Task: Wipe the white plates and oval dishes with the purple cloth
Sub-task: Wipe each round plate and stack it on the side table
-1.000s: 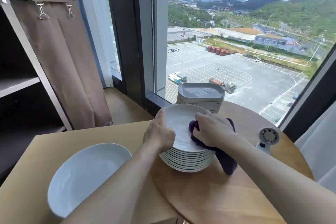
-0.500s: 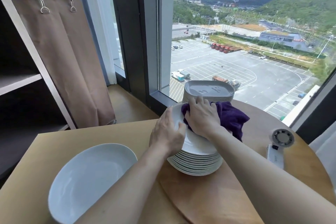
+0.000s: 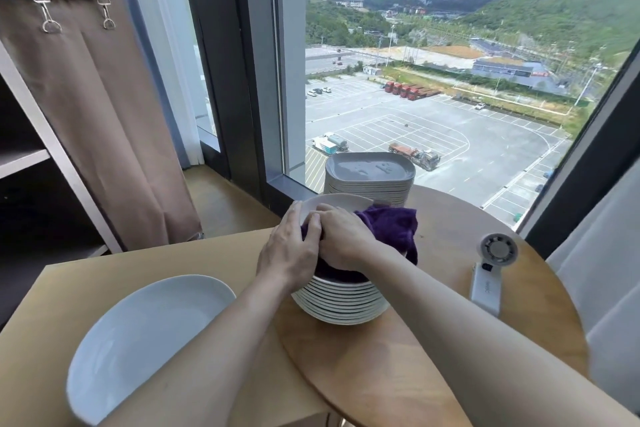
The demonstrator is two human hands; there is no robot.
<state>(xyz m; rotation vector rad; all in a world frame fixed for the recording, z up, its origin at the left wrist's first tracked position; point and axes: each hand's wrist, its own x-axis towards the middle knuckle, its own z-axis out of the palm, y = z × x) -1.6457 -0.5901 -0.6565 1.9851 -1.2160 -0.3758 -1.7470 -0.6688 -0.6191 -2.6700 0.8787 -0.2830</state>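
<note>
On the round table point(image 3: 381, 374), my left hand point(image 3: 291, 253) is gripping the rim of the top plate point(image 3: 332, 201) on the plate stack point(image 3: 343, 303). My right hand point(image 3: 343, 243) is clutching the purple cloth point(image 3: 391, 229) inside it, with the oval dishes point(image 3: 370, 177) standing just behind.

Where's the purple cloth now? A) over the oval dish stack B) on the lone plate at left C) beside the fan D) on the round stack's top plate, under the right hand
D: the purple cloth lies bunched on the top plate of the round stack, with the right hand gripping it.
</note>
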